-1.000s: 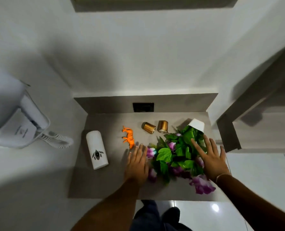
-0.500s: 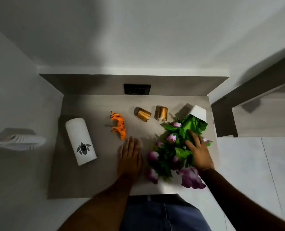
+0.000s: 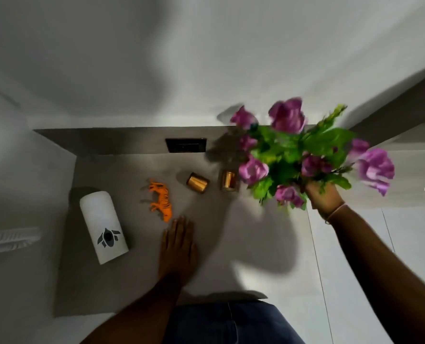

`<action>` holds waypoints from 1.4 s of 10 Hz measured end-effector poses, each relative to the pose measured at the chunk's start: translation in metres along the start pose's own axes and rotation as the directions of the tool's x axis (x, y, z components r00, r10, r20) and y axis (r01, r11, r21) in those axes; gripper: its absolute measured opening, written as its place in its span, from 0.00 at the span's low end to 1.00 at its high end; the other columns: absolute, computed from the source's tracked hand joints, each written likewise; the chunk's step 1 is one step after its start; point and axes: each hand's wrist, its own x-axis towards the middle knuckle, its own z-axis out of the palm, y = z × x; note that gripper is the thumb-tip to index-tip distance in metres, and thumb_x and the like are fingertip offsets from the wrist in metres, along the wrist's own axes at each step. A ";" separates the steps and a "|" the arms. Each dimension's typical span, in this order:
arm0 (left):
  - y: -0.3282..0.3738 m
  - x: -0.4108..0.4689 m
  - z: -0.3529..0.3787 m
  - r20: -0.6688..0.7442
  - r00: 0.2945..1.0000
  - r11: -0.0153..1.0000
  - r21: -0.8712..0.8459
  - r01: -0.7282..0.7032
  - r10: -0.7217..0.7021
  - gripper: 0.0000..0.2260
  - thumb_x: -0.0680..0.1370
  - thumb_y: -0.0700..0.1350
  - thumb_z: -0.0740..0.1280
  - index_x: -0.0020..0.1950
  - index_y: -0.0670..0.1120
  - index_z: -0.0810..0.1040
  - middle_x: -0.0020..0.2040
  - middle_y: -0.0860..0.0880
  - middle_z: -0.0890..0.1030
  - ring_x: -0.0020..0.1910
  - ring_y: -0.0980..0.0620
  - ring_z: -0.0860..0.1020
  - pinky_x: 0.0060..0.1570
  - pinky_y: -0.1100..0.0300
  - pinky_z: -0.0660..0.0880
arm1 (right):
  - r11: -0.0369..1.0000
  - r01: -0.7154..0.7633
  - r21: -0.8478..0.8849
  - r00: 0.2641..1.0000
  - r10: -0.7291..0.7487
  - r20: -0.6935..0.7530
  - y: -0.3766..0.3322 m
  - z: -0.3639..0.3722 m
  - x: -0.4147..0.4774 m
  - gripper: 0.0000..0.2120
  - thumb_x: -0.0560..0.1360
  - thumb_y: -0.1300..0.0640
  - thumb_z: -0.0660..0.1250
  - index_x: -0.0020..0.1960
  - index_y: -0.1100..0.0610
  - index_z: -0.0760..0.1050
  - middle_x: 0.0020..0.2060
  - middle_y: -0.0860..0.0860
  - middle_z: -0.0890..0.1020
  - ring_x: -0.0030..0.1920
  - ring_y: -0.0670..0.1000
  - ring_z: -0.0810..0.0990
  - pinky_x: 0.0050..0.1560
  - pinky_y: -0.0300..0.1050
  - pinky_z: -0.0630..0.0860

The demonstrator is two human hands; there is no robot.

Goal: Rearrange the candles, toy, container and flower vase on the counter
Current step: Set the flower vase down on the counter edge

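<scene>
My right hand [image 3: 324,196] grips the flower vase, whose purple blooms and green leaves [image 3: 296,155] are raised upright above the right end of the grey counter [image 3: 243,239]; the white pot itself is hidden under the foliage. My left hand [image 3: 179,244] lies flat and empty on the counter, fingers together. Just beyond its fingertips an orange toy tiger [image 3: 159,198] lies on its side. Two gold candles [image 3: 197,182] [image 3: 229,180] lie tipped over behind it. A white cylindrical container [image 3: 103,227] with a dark emblem lies on its side at the left.
A dark wall socket [image 3: 186,145] sits in the counter's back panel. A white coiled cord [image 3: 10,238] hangs on the left wall. White tiled floor [image 3: 355,244] lies right of the counter, and a grey ledge [image 3: 405,170] stands at the far right.
My right hand has lifted the flower vase from lying on its side to upright, up and to the right. The left hand stays flat on the counter.
</scene>
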 end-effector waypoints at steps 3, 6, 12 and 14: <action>0.005 0.002 0.002 0.063 0.995 0.997 0.010 0.076 -0.077 0.32 0.82 0.56 0.46 0.86 0.47 0.57 0.87 0.42 0.54 0.87 0.41 0.50 0.84 0.40 0.47 | 0.565 -0.420 0.711 0.847 0.525 0.083 -0.002 -0.025 0.039 0.10 0.86 0.63 0.59 0.46 0.58 0.73 0.34 0.49 0.77 0.24 0.33 0.76 0.28 0.26 0.71; 0.005 0.000 0.000 0.061 0.995 0.996 -0.002 0.085 -0.085 0.32 0.83 0.56 0.46 0.87 0.48 0.55 0.88 0.44 0.51 0.87 0.42 0.48 0.85 0.40 0.48 | 0.662 -0.412 0.626 0.882 0.463 0.092 0.001 -0.026 0.029 0.14 0.80 0.66 0.65 0.37 0.54 0.72 0.23 0.40 0.77 0.23 0.36 0.73 0.28 0.32 0.71; 0.001 -0.002 -0.002 0.031 0.997 0.995 0.076 0.068 -0.070 0.30 0.84 0.54 0.51 0.87 0.49 0.57 0.88 0.46 0.54 0.88 0.44 0.50 0.85 0.40 0.50 | 0.492 -0.272 0.827 0.850 0.526 -0.033 0.002 -0.010 -0.070 0.45 0.68 0.44 0.82 0.80 0.44 0.64 0.73 0.48 0.77 0.63 0.42 0.84 0.58 0.38 0.82; -0.001 0.004 0.003 -0.007 0.996 0.994 0.069 0.086 -0.086 0.30 0.84 0.55 0.51 0.87 0.51 0.57 0.88 0.47 0.54 0.88 0.45 0.50 0.85 0.41 0.51 | 0.574 -0.392 0.719 0.793 0.607 -0.051 -0.076 0.100 -0.147 0.26 0.71 0.48 0.80 0.63 0.35 0.73 0.65 0.48 0.78 0.63 0.57 0.81 0.51 0.36 0.83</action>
